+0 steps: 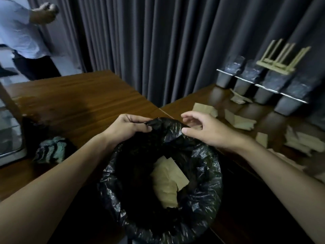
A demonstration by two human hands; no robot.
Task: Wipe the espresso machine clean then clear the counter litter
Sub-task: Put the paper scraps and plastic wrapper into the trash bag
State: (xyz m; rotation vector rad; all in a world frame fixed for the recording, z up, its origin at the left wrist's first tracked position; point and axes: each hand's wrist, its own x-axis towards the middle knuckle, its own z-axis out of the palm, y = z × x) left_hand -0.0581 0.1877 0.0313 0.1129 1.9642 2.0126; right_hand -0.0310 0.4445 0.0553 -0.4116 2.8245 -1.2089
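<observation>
I see black bin bag (pixel 202 173) near centre, mouth open, glossy, crumpled; torn brown paper (pixel 167 176) lying inside. More paper scraps (pixel 239 120) on wooden counter (pixel 198 97), far right. Left hand (pixel 128 125) pinches bag's far rim, fingers clamped on plastic. Right hand (pixel 207 131) beside it, thumb touching rim, fingers apart, loosely bent.
</observation>
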